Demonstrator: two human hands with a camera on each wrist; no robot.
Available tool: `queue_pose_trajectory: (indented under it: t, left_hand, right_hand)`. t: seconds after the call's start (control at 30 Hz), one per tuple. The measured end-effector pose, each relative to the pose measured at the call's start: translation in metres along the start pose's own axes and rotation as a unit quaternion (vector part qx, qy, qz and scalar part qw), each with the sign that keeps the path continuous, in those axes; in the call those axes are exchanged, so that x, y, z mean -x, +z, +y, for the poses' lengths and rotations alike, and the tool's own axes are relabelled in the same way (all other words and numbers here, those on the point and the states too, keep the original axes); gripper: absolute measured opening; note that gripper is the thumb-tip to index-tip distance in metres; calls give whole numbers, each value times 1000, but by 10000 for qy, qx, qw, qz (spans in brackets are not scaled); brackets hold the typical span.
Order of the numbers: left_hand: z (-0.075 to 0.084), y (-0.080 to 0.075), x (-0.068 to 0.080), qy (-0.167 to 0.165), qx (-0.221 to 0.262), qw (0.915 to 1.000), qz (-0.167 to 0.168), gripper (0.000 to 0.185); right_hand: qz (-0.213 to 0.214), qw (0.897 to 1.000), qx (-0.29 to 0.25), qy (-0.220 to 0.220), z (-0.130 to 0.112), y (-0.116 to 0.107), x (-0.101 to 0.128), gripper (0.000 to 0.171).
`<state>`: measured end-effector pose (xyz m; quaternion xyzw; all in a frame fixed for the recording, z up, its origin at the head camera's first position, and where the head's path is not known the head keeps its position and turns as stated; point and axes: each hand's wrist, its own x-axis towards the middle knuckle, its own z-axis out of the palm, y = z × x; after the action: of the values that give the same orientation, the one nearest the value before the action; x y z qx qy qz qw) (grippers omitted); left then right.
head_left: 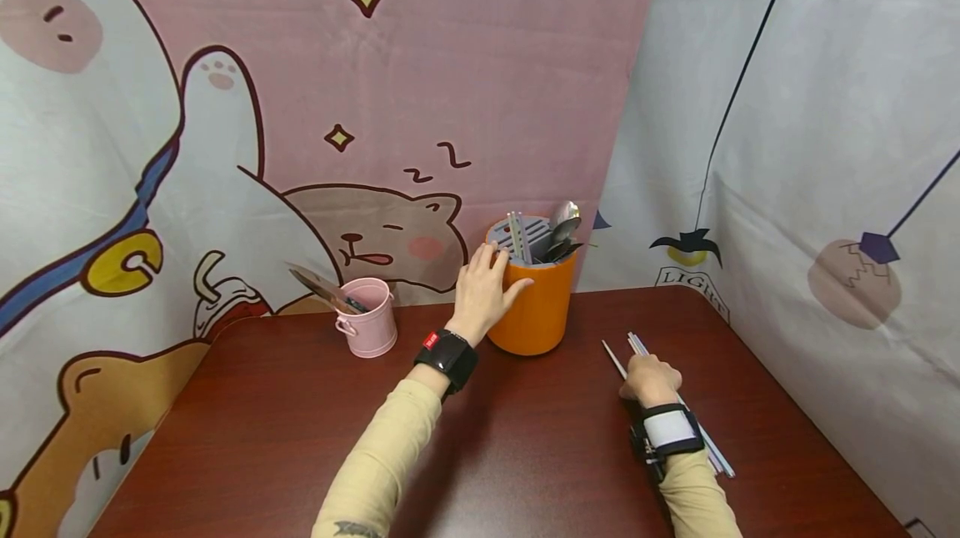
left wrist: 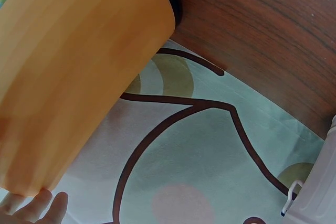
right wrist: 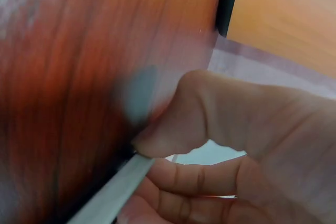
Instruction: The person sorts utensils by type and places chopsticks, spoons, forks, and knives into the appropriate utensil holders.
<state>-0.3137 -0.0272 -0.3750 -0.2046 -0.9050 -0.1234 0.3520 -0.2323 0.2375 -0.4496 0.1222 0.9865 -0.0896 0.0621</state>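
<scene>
An orange utensil holder (head_left: 534,313) with a grey slotted top stands at the back of the table. My left hand (head_left: 480,292) rests against its upper left rim, fingers extended and thumb spread. In the left wrist view, fingertips (left wrist: 56,208) touch the holder's top edge. Two light chopsticks (head_left: 517,236), metal spoons (head_left: 565,221) and dark utensils stand in the holder. Low over the table at right, my right hand (head_left: 651,379) pinches a pale chopstick (right wrist: 113,192) between thumb and fingers. More chopsticks (head_left: 716,446) lie beneath and beside that hand, partly hidden by the wrist.
Left of the holder stands a small pink bucket (head_left: 372,329) with side handles, holding a wooden-looking item (head_left: 322,286) and dark items. The brown table (head_left: 555,455) ends at a printed cloth backdrop (head_left: 487,87) behind and on the right.
</scene>
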Motion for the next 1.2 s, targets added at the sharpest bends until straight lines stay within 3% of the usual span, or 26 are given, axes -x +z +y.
queue_pose_trajectory:
  t: [0.27,0.7,0.93,1.2]
  left_hand:
    - [0,1,0,0,24,10000,3,63]
    - [0,-1,0,-13,50,10000,-26,63]
    - [0,-2,0,29,43,10000,64,62]
    - [0,-1,0,-9,58,10000,-56,63]
  right_hand:
    - [14,10000,-51,-23,-4,4,-1,29]
    - [482,9972,-270,-506,-4,-4,2,23]
    - [1208,9843,-730,-1057,-8,-33,13,16]
    - [1633,9670,-1252,-1503,-18,-58,26,8]
